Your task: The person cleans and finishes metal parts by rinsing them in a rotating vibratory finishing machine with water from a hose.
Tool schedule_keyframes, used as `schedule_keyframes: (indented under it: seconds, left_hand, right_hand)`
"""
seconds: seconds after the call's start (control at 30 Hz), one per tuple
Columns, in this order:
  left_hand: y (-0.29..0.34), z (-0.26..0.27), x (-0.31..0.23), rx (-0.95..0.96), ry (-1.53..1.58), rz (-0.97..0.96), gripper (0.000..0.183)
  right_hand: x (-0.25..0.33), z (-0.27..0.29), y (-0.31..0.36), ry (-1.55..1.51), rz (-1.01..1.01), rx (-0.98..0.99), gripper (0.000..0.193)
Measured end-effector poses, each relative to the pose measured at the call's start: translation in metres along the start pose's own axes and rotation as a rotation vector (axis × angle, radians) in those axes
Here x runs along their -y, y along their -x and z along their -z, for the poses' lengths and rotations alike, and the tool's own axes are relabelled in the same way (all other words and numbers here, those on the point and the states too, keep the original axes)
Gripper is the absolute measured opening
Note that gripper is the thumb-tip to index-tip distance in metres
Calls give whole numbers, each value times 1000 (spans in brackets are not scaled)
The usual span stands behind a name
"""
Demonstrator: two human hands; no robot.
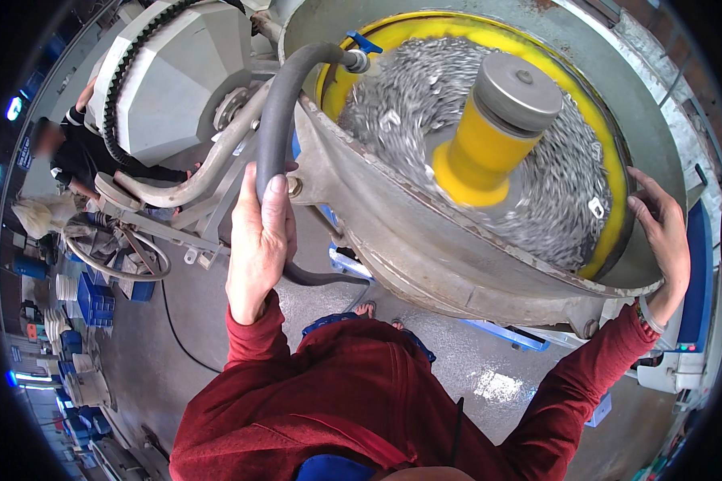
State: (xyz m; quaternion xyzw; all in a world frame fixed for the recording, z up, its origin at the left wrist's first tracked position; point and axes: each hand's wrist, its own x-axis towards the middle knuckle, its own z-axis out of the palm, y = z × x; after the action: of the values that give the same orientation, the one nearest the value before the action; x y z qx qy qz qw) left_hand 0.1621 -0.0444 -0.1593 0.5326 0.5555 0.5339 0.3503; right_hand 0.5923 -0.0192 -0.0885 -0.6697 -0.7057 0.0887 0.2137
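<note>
My left hand (257, 240) is closed round a thick dark grey hose (274, 120). The hose arches up over the tub's edge and ends in a metal fitting with a blue valve lever (364, 42). Below the hand it hangs down toward the floor. My right hand (664, 232) lies over the right side of the big round metal tub (433, 232), fingers apart, near the yellow lining (615, 200). Small silvery metal pieces (413, 88), blurred by motion, fill the tub around a yellow central column (481, 152) with a metal cap (521, 84).
At the left stands a large pale faceted drum (180, 80) with a black chain, beside a bent pipe frame (192, 188). A person in dark clothes (88, 156) is behind it. Blue crates (95, 301) and stacked containers line the far left. A thin cable (172, 321) crosses the floor.
</note>
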Motion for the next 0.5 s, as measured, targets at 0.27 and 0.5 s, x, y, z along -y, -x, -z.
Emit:
schedule_keyframes:
  seconds: [0.27,0.5]
  left_hand:
    - [-1,0,1,6,12,4,30]
    - [-1,0,2,7,29,2,31]
  right_hand:
    - [-1,0,-1,6,-3,7,39]
    - [2,0,0,19,-20,8,39]
